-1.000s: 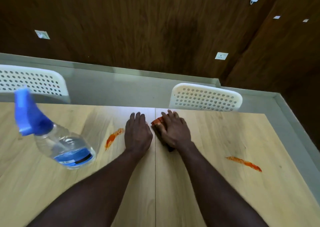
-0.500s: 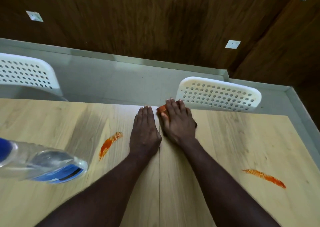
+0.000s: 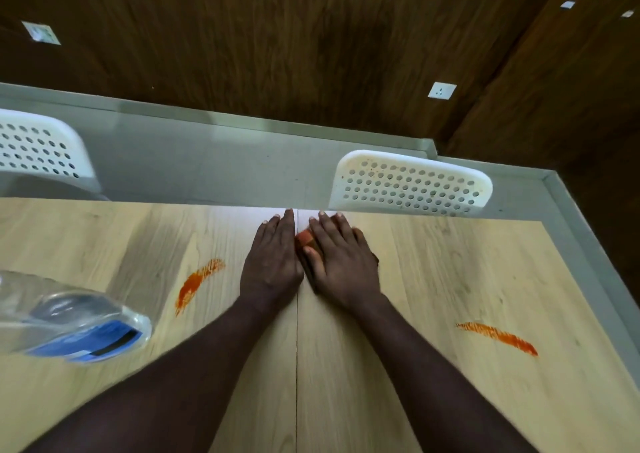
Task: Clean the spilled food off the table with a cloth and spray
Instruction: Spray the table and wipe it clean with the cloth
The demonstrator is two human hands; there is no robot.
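Near the far edge of the light wooden table, my left hand lies flat with straight fingers. Beside it, my right hand presses flat on an orange-stained cloth, which is mostly hidden beneath it. An orange food smear lies left of my left hand. A second orange smear lies to the right, nearer me. The clear spray bottle with a blue label sits at the left, its head out of view.
Two white perforated chair backs stand past the table's far edge, one at the left and one behind my hands. A grey floor strip and a dark wooden wall lie beyond. The table's right edge runs diagonally.
Both hands have slid away from me toward the table's far edge, the right one pushing the cloth. The view has shifted, so the spray bottle sits lower left with its head cut off.
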